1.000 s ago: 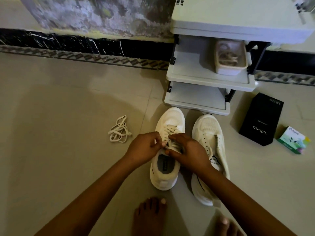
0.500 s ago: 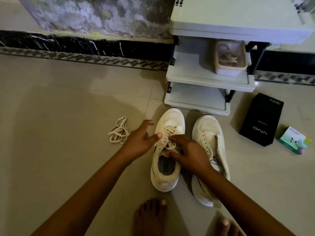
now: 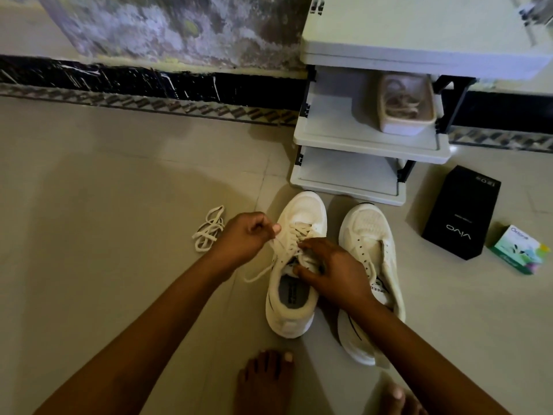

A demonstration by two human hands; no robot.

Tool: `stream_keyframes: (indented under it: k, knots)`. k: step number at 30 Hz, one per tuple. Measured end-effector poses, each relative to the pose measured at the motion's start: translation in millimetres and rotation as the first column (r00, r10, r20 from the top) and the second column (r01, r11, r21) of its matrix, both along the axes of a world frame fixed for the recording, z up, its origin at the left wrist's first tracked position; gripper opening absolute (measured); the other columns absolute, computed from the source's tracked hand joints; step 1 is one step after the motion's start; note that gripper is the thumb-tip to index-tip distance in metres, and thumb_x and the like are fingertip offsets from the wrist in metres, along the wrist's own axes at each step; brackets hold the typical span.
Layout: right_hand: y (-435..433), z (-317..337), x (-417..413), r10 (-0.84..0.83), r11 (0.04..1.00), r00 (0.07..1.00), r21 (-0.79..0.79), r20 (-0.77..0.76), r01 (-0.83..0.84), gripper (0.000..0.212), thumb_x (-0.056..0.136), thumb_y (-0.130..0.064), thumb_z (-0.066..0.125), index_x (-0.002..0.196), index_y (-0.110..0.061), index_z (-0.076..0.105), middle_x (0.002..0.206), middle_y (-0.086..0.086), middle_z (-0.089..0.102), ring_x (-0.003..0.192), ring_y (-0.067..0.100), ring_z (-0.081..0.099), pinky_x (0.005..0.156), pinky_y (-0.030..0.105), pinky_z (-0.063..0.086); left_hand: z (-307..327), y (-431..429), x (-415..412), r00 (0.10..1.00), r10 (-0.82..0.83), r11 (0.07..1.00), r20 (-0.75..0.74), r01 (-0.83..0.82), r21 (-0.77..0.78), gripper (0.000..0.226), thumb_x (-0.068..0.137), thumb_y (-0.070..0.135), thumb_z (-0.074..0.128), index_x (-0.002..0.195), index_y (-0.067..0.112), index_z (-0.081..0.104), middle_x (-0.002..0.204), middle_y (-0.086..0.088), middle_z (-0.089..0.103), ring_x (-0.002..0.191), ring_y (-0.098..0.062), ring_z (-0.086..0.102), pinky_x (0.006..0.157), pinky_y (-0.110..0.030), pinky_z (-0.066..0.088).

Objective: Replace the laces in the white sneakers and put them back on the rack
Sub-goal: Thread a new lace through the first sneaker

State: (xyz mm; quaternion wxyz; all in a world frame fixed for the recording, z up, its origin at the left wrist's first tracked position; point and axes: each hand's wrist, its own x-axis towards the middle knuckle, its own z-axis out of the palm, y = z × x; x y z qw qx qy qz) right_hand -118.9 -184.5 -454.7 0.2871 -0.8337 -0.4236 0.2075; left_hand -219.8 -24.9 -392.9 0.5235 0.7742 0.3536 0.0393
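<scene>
Left hand (image 3: 248, 235): grip pinches the lace end (image 3: 258, 270) and draws it sideways, tensioning it through the eyelets.
Right hand (image 3: 335, 272): grip clamps the laced sneaker (image 3: 291, 307) at its throat, bracing it against that pull.
Second sneaker (image 3: 371, 253): on the floor just beside sneaker 1, eyelets bare; judged next.
Loose lace (image 3: 209, 229): on the floor near the left hand, within reach.
Rack (image 3: 368, 145): just ahead of both toes; short return path.

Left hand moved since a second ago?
Yes: the left hand, pinching the cream flat lace, shifted away from the sneaker, nearer the loose cream lace bundle.
</scene>
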Motion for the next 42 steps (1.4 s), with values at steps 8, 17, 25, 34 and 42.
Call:
stream_keyframes:
  k: [8,17,25,34,42]
  knots:
    - [5,9,1,-0.067,0.99,0.973,0.105,-0.22,0.092,0.04,0.08,-0.038,0.07,0.117,-0.024,0.061,0.117,-0.011,0.059,0.105,0.005,0.054,0.077,0.007,0.039,17,-7,7,0.986,0.087,0.884,0.141,-0.011,-0.467,0.024,0.1,0.027,0.031,0.109,0.021,0.053,0.075,0.0,0.052,0.061,-0.01,0.039,0.056,-0.024,0.031]
    - [27,39,-22,-0.053,0.951,0.798,0.212,-0.6,0.223,0.006,0.086,-0.022,0.065,0.086,-0.022,0.071,0.084,-0.002,0.07,0.084,0.02,0.066,0.079,0.033,0.054,29,-25,18,0.909,0.255,0.754,0.33,0.026,-0.656,0.03,0.099,0.032,0.027,0.116,0.025,0.051,0.086,-0.007,0.06,0.066,-0.012,0.047,0.057,-0.023,0.039]
    - [16,45,-13,-0.078,0.888,0.81,0.329,-0.581,0.321,0.014,0.086,-0.009,0.065,0.076,-0.016,0.072,0.065,-0.011,0.067,0.061,-0.001,0.064,0.058,0.009,0.047,9,-29,10,0.992,0.082,0.922,0.099,-0.037,-0.386,0.021,0.094,0.012,0.051,0.11,0.017,0.063,0.111,-0.005,0.065,0.104,-0.018,0.06,0.09,-0.027,0.05]
    - [3,28,-3,-0.058,0.978,0.998,-0.2,-0.021,0.052,0.036,0.075,-0.047,0.072,0.091,-0.018,0.058,0.085,-0.003,0.06,0.077,0.014,0.058,0.067,0.029,0.05,5,-19,5,0.98,0.087,0.991,0.177,-0.068,-0.113,0.019,0.092,0.009,0.055,0.092,0.025,0.066,0.08,0.006,0.069,0.073,0.003,0.063,0.062,-0.012,0.049]
    - [-1,23,3,-0.116,0.986,0.984,-0.139,-0.133,0.098,0.02,0.087,-0.029,0.064,0.083,-0.011,0.071,0.075,0.006,0.068,0.063,0.017,0.06,0.057,0.018,0.042,-9,-26,-3,0.996,-0.09,0.978,-0.009,0.09,0.188,0.008,0.086,0.019,0.065,0.086,0.019,0.073,0.075,0.011,0.067,0.071,-0.002,0.061,0.069,-0.02,0.046]
